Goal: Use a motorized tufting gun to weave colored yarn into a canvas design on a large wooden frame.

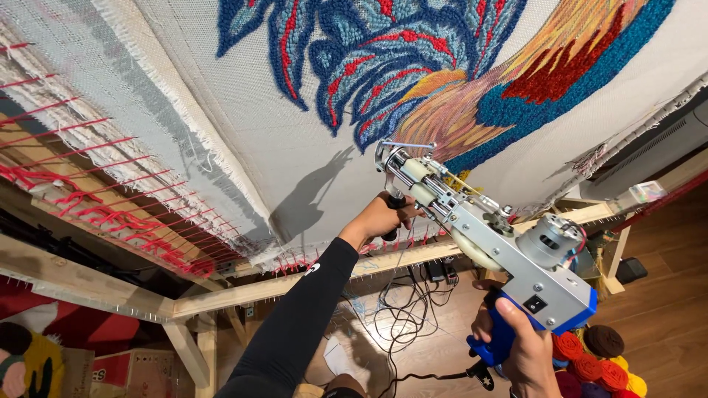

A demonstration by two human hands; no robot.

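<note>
Centrally, a silver metal tufting gun with a blue plastic grip (pixel 487 243) is held up against a stretched white woven backing cloth (pixel 295 125), its needle end close to the fabric just below the tufted area. Both hands are closed on the tool and well apart from each other. The left hand (pixel 383 217), at the end of a black long sleeve (pixel 295 324), is clamped around the dark front handle near the needle end. The right hand (pixel 520 346) is wrapped around the blue rear grip at the lower right, below the round grey motor housing. A black power cord (pixel 413 379) leaves the base of the grip and runs leftward.

The cloth carries a partly tufted design in blue, red, orange and teal yarn (pixel 413 66) across its upper centre and right. The shadow of hand and tool falls on bare cloth to the left of the gun. The cloth is pinned to a pale wooden frame (pixel 96 284), whose lower rail crosses behind the left arm; red yarn strands (pixel 88 184) run along the frayed cloth edge at left. Below the frame, tangled dark cables (pixel 402 317) lie on the brown wooden floor (pixel 664 309). Balls of yarn in brown, orange, red and yellow (pixel 601 361) sit beside the right hand at the lower right.
</note>
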